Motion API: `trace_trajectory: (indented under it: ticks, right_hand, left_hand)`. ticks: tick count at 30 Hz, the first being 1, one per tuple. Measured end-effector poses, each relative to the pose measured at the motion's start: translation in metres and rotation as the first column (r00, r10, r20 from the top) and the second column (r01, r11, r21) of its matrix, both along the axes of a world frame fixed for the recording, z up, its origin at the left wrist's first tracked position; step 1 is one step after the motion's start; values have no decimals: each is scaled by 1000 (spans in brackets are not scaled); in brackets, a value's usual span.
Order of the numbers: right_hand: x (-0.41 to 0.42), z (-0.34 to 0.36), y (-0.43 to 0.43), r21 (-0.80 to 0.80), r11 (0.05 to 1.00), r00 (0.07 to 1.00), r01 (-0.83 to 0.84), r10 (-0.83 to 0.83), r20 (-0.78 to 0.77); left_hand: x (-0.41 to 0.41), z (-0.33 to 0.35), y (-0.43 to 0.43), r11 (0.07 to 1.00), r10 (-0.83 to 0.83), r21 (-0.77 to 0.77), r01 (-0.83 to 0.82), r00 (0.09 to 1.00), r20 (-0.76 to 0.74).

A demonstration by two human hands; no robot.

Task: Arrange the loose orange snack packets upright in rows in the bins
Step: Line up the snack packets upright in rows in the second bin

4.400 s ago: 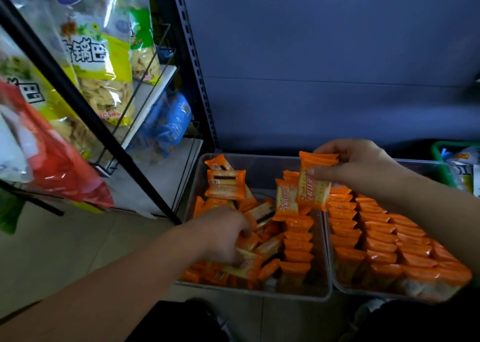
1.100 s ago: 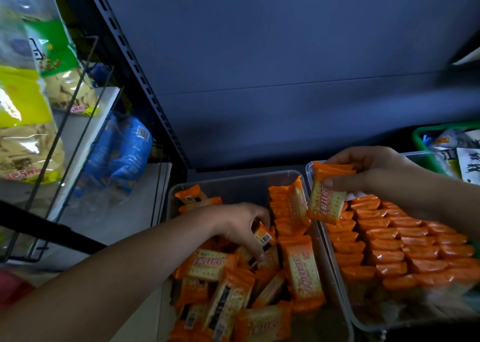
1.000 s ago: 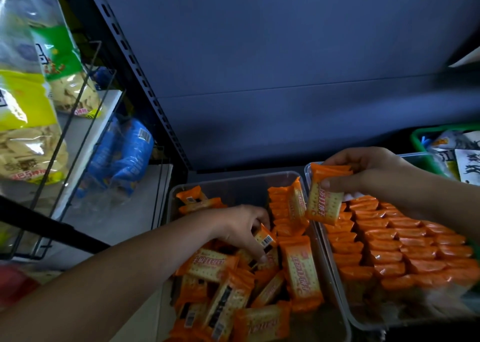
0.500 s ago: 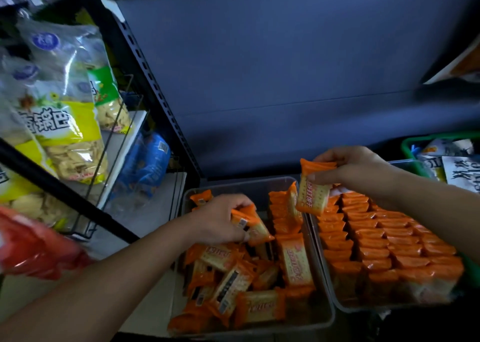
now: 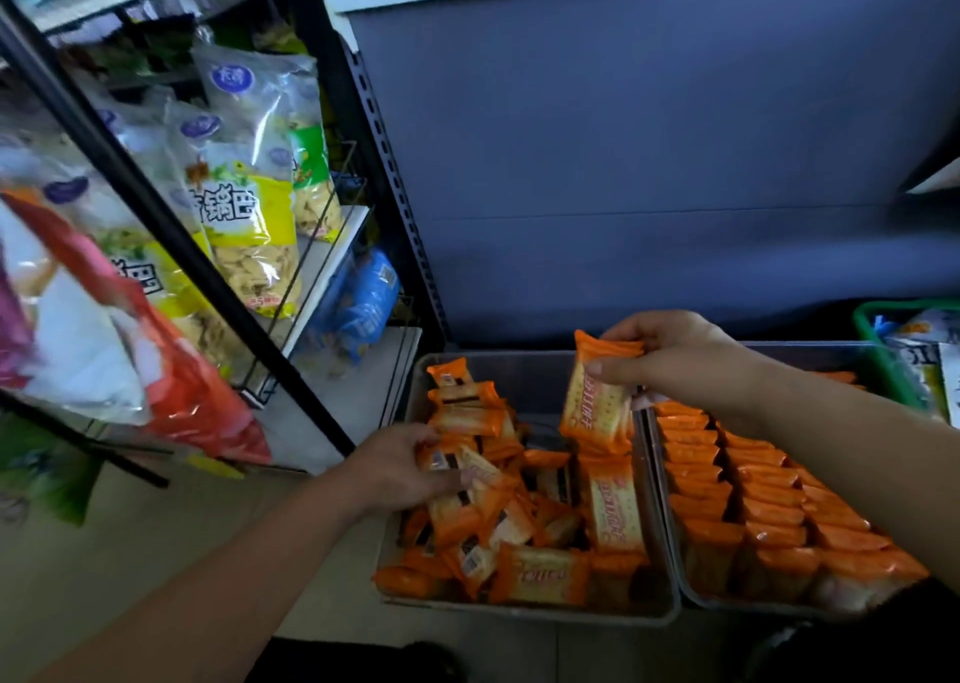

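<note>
Two clear plastic bins sit side by side on the low shelf. The left bin (image 5: 524, 376) holds a loose heap of orange snack packets (image 5: 498, 526). The right bin (image 5: 696, 597) is filled with upright rows of orange packets (image 5: 753, 500). My right hand (image 5: 675, 355) pinches a small bunch of orange packets (image 5: 597, 402) by their top edges, hanging above the right back part of the left bin. My left hand (image 5: 395, 469) reaches into the heap's left side and grips an orange packet (image 5: 441, 456) there.
A black metal shelf post (image 5: 171, 225) slants across the left, with large yellow and red snack bags (image 5: 249, 215) on wire racks behind it. Blue bags (image 5: 363, 303) lie lower down. A green basket (image 5: 883, 350) stands at the far right. A dark blue back panel (image 5: 649, 163) rises behind the bins.
My left hand has dropped back lower left into the heap and holds a packet there. My right hand keeps its bunch of packets above the left bin, barely shifted. The camera tilted up.
</note>
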State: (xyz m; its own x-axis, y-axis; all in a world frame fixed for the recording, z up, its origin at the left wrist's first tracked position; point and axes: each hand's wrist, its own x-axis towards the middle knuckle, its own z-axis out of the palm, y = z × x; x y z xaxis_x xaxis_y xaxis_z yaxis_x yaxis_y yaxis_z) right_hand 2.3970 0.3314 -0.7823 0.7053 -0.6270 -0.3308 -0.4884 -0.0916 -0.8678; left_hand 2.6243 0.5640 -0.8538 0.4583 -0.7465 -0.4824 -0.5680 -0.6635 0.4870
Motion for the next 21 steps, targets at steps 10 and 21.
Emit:
trace_trajectory:
  ticks: [10, 21]
  right_hand:
    - [-5, 0, -22, -20, 999, 998, 50, -50, -26]
    - [-15, -12, -34, 22, 997, 996, 73, -71, -58]
  left_hand:
    - [-47, -20, -89, 835, -540, 121, 536, 760, 362]
    - [-46, -34, -119, 958, -284, 84, 273, 940, 188]
